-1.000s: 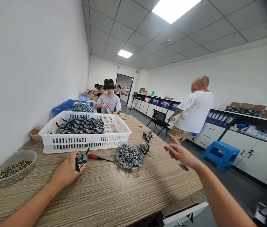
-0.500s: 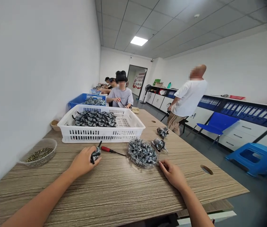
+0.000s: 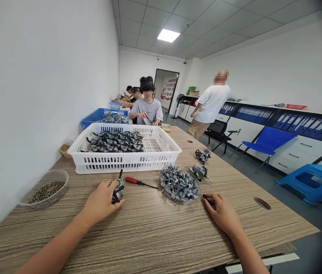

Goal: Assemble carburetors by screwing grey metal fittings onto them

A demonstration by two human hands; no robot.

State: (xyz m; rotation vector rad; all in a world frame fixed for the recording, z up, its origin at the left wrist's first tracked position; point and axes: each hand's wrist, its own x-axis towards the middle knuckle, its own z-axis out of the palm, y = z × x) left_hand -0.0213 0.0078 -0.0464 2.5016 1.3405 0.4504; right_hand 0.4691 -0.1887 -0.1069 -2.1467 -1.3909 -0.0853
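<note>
Head view: brace reel clasped in left hand; steady dark piece pinched by right hand, four o'clock from bowl.

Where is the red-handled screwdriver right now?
In the head view, the red-handled screwdriver lies on the table on the near side of the white basket, between the left hand and the clear round tub of grey parts.

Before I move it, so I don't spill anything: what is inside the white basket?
The white basket holds piled black and grey parts toward its left; its slotted floor shows at right. Whatever lies beneath the pile is covered.
</note>
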